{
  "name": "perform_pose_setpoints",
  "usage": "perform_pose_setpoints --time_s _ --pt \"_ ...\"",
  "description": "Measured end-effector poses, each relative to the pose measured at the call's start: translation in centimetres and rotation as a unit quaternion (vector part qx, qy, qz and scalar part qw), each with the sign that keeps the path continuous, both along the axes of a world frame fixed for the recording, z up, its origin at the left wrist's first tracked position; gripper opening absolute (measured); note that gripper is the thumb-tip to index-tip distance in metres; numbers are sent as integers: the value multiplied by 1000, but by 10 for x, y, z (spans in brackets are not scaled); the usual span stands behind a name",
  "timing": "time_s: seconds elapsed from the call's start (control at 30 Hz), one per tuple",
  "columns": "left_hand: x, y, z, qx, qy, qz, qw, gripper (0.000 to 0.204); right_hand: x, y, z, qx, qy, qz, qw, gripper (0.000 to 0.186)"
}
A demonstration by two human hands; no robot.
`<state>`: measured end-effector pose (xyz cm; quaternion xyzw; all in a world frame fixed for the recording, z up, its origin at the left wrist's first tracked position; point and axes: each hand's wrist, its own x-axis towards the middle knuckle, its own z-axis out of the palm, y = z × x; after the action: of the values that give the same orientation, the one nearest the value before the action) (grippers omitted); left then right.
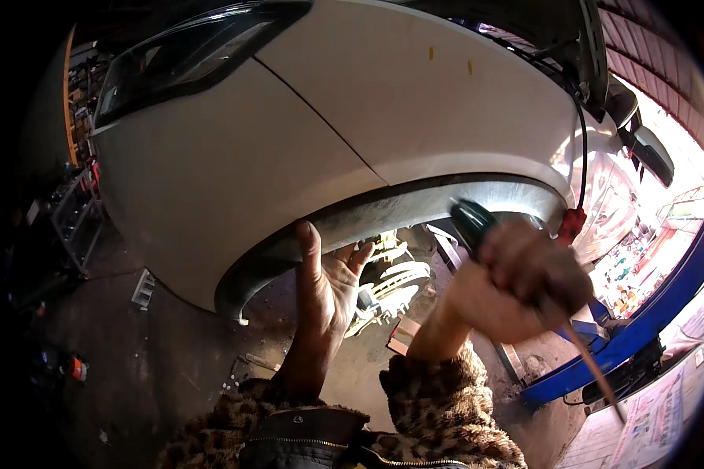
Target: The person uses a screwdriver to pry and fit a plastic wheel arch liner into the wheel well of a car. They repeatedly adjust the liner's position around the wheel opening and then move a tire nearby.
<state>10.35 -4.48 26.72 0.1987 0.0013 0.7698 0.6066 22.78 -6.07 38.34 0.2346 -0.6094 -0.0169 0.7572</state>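
Observation:
A white car body panel (235, 156) with a dark grey wheel arch trim (352, 215) spans the view. My left hand (328, 289) is raised palm up under the arch, its thumb against the trim's outer face and its fingers apart below the edge. Closed in a fist, my right hand (516, 281) grips a screwdriver by its dark green handle (471, 223). The handle's butt end points toward the trim, while the long thin shaft (594, 371) slants down to the lower right. Motion blurs this hand. Brake and suspension parts (395, 285) show inside the arch.
A blue lift arm (626, 352) curves along the right, beside a white printed sheet (657, 418). From the car's front hangs a black cable with a red end (572, 225). A metal rack (78, 219) stands at the left; a brown block (403, 334) lies on the floor.

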Motion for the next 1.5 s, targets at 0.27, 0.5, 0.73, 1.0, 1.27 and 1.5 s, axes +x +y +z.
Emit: perform_pose_setpoints --time_s 0.27,0.5,0.73,1.0,1.27,1.5 --pt "-2 9 3 41 -45 2 998 58 16 36 -2 -56 64 71 994 29" --pt "10 2 1 32 -83 -23 996 51 48 45 -1 -140 160 -12 977 18" --pt "8 1 3 67 -72 -40 994 59 74 48 27 92 307 -247 914 13" --pt "8 21 -7 77 -52 -27 995 55 77 33 0 -256 244 128 926 13" --pt "-8 6 7 -87 87 -30 992 71 -9 -1 -211 -530 230 209 789 13" --pt "-32 -19 12 -143 186 -174 956 69 -67 -16 -314 -743 -26 187 642 11"
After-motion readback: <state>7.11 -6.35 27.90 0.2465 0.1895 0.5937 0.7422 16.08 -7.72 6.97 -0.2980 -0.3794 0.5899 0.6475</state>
